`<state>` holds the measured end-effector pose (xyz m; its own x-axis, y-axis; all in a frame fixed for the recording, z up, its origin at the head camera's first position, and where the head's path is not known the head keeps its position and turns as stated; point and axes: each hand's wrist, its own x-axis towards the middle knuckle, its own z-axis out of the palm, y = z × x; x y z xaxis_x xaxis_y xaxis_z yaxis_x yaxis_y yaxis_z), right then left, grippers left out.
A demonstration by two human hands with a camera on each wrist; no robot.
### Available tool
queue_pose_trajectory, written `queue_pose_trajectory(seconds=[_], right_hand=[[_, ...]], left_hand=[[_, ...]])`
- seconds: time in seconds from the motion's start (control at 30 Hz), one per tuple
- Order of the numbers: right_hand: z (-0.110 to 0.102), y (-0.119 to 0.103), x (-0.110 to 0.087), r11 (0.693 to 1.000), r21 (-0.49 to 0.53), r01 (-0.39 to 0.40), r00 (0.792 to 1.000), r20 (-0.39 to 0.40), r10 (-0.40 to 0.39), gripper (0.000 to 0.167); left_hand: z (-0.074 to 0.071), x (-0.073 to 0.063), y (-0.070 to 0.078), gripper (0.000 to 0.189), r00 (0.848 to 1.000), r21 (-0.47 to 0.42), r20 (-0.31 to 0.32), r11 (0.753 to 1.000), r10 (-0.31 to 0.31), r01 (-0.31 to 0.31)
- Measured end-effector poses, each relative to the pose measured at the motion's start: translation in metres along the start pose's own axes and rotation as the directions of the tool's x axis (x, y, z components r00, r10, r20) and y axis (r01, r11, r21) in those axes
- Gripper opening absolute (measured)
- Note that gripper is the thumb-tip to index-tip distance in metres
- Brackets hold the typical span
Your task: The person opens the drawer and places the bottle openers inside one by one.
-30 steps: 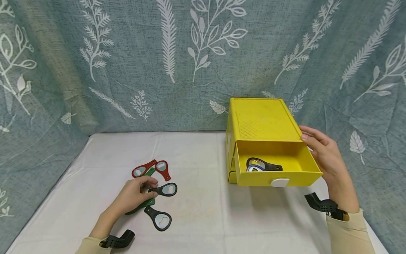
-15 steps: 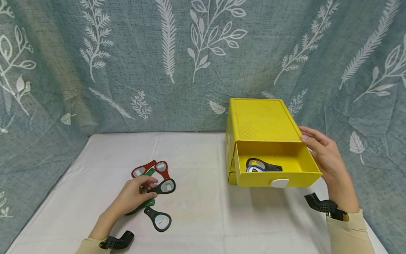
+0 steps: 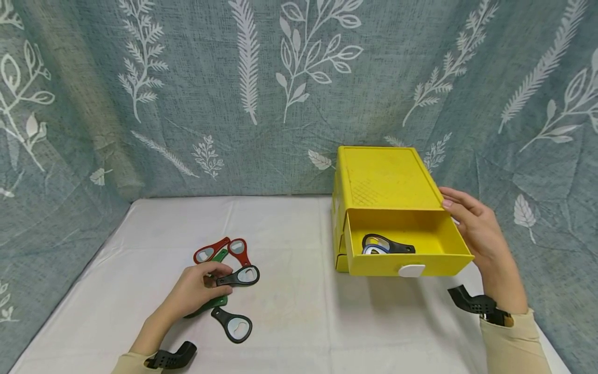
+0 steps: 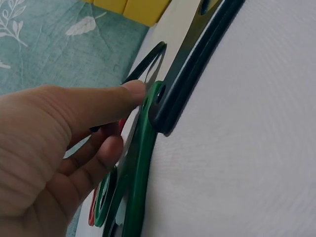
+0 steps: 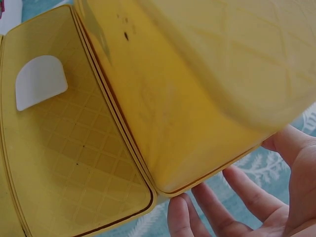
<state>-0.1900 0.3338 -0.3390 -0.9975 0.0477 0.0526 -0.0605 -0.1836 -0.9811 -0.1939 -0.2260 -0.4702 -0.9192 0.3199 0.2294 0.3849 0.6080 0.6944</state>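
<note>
My left hand (image 3: 196,285) pinches the handle of a black bottle opener (image 3: 247,275) between thumb and fingers. Its round end points right, close to a red bottle opener (image 3: 239,251). Another red one (image 3: 205,253) and a green one (image 3: 220,255) lie behind the hand. Below it are a second green opener (image 4: 140,163) and a loose black one (image 3: 239,328). My right hand (image 3: 483,231) rests against the right side of the yellow drawer cabinet (image 3: 385,176), its thumb at the front upper corner. In the right wrist view, fairly straight fingers (image 5: 215,210) touch the cabinet's side edge.
The cabinet's upper drawer (image 3: 374,266) is pulled out, with a white knob (image 3: 411,270) on its front. A black bottle opener (image 3: 402,248) and a blue-rimmed one (image 3: 371,249) lie inside at the left. A leaf-patterned curtain (image 3: 187,104) hangs behind the white-covered table (image 3: 289,311).
The black opener in my left hand has swung slightly away from the front of the table, its round end nearing the red one. My right hand and the drawer have stayed put.
</note>
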Motion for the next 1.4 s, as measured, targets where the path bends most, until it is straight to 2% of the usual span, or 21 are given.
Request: queue_pose_trajectory(seconds=[0.2, 0.37, 0.57, 0.97, 1.4], right_hand=[[0.000, 0.000, 0.001, 1.000, 0.001, 0.000, 1.000, 0.001, 0.000, 0.034], [-0.001, -0.001, 0.000, 1.000, 0.007, 0.003, 1.000, 0.011, -0.003, 0.033], [-0.001, -0.001, -0.001, 1.000, 0.012, 0.003, 1.000, 0.016, -0.004, 0.032], [0.000, -0.001, 0.000, 0.999, 0.031, 0.018, 0.999, 0.037, -0.019, 0.031], [-0.001, -0.002, 0.000, 1.000, 0.008, 0.010, 1.000, 0.021, -0.010, 0.033]], left_hand=[[-0.003, -0.001, 0.002, 0.030, 0.998, -0.034, -0.037, 0.998, -0.048, 0.047], [-0.004, -0.002, 0.003, 0.031, 0.996, -0.058, -0.027, 0.995, -0.080, 0.078], [-0.003, -0.002, 0.005, 0.031, 0.994, -0.041, -0.022, 0.994, -0.105, 0.104], [-0.003, -0.002, 0.007, 0.026, 0.994, -0.002, -0.081, 0.997, -0.073, 0.073], [-0.010, 0.000, 0.021, 0.025, 0.981, 0.052, -0.194, 0.998, -0.016, 0.027]])
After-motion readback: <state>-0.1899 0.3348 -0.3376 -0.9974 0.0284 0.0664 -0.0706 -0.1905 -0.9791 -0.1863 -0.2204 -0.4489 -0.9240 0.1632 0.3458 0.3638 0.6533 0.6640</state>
